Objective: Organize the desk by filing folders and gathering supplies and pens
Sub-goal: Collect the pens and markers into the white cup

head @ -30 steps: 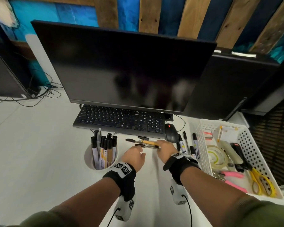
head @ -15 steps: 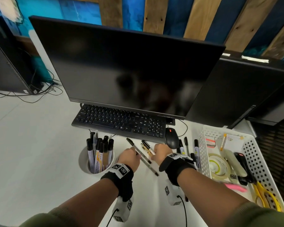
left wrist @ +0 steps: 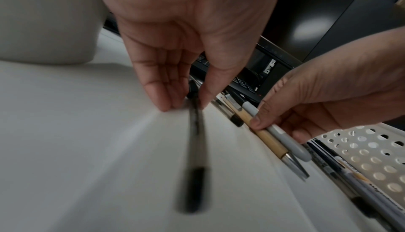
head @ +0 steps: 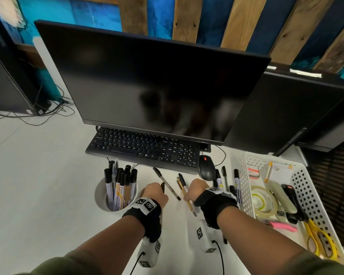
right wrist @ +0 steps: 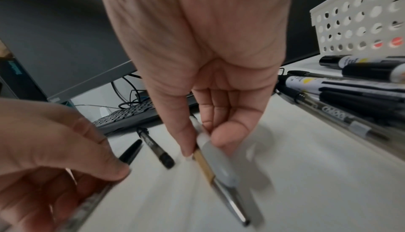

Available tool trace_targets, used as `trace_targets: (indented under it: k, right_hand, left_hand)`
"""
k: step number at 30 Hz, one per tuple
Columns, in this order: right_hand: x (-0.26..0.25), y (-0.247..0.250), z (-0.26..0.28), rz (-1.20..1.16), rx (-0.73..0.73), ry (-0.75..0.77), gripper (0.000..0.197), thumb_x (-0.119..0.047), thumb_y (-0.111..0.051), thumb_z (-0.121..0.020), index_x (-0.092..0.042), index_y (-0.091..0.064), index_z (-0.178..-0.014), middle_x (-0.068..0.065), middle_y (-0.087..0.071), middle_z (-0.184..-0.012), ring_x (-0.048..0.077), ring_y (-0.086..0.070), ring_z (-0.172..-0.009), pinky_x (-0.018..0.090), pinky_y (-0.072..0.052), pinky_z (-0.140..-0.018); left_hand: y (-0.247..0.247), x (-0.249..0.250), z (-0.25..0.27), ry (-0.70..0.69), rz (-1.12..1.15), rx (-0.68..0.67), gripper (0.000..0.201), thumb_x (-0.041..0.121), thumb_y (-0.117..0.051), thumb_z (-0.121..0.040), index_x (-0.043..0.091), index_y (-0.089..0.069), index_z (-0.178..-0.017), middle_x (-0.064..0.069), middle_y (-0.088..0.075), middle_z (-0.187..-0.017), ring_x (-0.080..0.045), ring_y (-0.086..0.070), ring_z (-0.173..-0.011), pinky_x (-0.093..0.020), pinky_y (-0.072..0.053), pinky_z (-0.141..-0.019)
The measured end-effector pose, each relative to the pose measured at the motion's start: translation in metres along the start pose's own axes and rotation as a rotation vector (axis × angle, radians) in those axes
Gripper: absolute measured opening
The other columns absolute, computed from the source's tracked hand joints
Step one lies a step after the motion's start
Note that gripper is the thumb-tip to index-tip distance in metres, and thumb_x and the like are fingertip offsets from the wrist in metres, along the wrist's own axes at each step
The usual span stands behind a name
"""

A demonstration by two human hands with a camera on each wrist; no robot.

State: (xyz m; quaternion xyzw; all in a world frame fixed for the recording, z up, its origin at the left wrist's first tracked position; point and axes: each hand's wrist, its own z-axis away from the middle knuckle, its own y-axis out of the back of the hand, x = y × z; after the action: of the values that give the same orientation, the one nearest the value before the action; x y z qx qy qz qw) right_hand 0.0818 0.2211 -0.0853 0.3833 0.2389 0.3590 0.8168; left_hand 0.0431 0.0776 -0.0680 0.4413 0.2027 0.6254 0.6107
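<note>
My left hand (left wrist: 188,104) pinches a clear ballpoint pen with a black cap (left wrist: 195,135) just above the white desk; in the head view this hand (head: 156,193) is right of the white pen cup (head: 99,195), which is full of markers. My right hand (right wrist: 201,147) grips two pens together, a tan one (right wrist: 203,166) and a pale grey one (right wrist: 219,163), tips slanting down toward me. Between the hands another black-capped ballpoint (head: 167,183) lies flat on the desk. Both hands' fingertips are hidden in the head view.
Several loose markers and pens (head: 224,179) lie between my right hand (head: 194,190) and the white perforated basket (head: 244,185), which holds tape, a stapler, scissors and notes. Behind the hands sit the keyboard (head: 143,147), mouse (head: 207,167) and monitor (head: 147,82).
The bunch of pens held up between both hands has been split. The hands came down and apart, one pen with the left, two with the right, one lying on the desk.
</note>
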Motion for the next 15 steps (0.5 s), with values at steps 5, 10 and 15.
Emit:
trace_targets:
  k: [5,10,15]
  right_hand:
    - [0.0,-0.002,0.006,-0.043,0.002,-0.033,0.038,-0.028,-0.069,-0.077,-0.013,-0.041,-0.057,-0.002,-0.043,-0.059,0.016,-0.052,-0.063,0.019,-0.031,-0.043]
    - [-0.011,0.002,0.017,0.029,0.014,-0.084,0.032,-0.033,-0.064,-0.083,-0.002,-0.06,-0.089,0.004,-0.045,-0.073,0.019,-0.06,-0.087,0.023,-0.034,-0.051]
    - [-0.02,0.007,0.032,-0.164,0.109,-0.009,0.04,-0.027,-0.069,-0.078,-0.012,-0.039,-0.056,0.001,-0.044,-0.061,0.02,-0.051,-0.066,0.023,-0.034,-0.047]
  left_hand:
    - [0.005,-0.002,0.009,-0.026,0.053,-0.004,0.025,0.017,-0.048,-0.089,0.004,-0.057,-0.109,-0.01,-0.064,-0.111,-0.026,-0.062,-0.103,-0.027,-0.045,-0.072]
    - [0.008,-0.006,0.02,-0.106,0.066,0.02,0.027,0.015,-0.042,-0.093,0.002,-0.053,-0.113,-0.014,-0.061,-0.118,-0.029,-0.059,-0.109,-0.032,-0.048,-0.084]
    - [0.016,-0.011,0.033,-0.287,0.114,0.101,0.027,0.015,-0.036,-0.098,0.001,-0.044,-0.12,-0.018,-0.061,-0.116,-0.032,-0.057,-0.109,-0.034,-0.044,-0.084]
